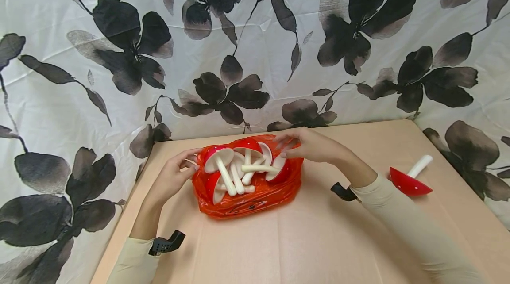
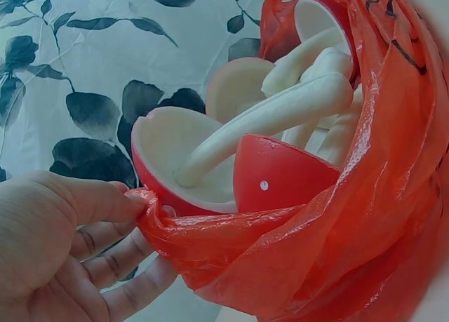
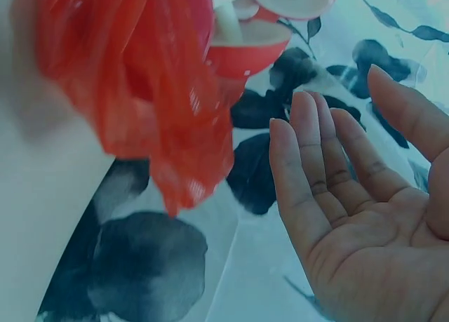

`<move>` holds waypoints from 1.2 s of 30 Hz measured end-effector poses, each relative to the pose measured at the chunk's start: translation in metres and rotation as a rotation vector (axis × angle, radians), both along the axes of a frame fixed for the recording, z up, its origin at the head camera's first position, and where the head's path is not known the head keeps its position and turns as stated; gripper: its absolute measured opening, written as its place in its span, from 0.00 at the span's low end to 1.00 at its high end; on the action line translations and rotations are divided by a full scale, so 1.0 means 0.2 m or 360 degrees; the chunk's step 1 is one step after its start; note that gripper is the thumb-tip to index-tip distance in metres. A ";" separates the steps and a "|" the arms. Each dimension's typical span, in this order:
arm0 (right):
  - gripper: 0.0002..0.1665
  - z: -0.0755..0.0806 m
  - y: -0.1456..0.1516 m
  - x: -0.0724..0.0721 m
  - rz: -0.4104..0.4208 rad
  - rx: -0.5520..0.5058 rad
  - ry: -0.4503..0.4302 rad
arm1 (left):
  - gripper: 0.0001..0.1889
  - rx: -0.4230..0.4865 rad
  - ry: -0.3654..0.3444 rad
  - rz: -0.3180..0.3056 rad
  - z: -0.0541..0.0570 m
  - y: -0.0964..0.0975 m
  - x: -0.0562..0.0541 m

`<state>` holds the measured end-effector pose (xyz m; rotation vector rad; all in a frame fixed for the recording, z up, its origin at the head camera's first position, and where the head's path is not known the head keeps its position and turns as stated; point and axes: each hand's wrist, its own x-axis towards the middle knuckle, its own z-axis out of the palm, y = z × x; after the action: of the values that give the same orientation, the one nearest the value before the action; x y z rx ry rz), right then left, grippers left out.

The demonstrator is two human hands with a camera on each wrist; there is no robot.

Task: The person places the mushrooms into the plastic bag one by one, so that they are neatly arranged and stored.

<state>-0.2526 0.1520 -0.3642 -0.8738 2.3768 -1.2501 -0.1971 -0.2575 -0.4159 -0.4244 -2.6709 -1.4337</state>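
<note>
A red plastic bag (image 1: 255, 206) sits on the table, its mouth spread wide around several toy mushrooms (image 1: 223, 173) with red, white-dotted caps and pale stems. At the bag's left side, my left hand (image 1: 181, 171) pinches the rim between thumb and fingers; the left wrist view shows the pinched plastic (image 2: 158, 220) beside a red cap (image 2: 280, 175). My right hand (image 1: 307, 144) hovers at the bag's upper right edge. In the right wrist view its fingers (image 3: 330, 168) are extended, apart from the hanging bag (image 3: 168, 111), with nothing in the palm.
One more red-capped mushroom (image 1: 410, 184) lies on its side at the right of the wooden table (image 1: 318, 239), beyond my right forearm. A white cloth with dark flowers (image 1: 279, 54) hangs behind the table's back edge. Black wrist cameras (image 1: 167, 243) sit on both my wrists.
</note>
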 end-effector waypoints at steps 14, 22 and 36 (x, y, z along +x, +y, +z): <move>0.27 0.01 0.22 -0.02 -0.0031 0.0015 0.0028 | 0.23 -0.0013 -0.0022 0.0005 0.05 0.03 0.03; 0.28 0.00 0.37 -0.01 -0.0137 0.0092 0.0066 | 0.23 -0.0029 -0.0045 0.0012 0.15 0.09 0.10; 0.32 -0.04 0.63 0.00 -0.0191 0.0137 0.0100 | 0.23 -0.0021 -0.0042 0.0020 0.14 0.08 0.09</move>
<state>-0.2519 0.2772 -0.3731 -0.7654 2.5460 -1.1692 -0.1789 -0.2423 -0.3885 -0.3920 -2.6998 -1.4289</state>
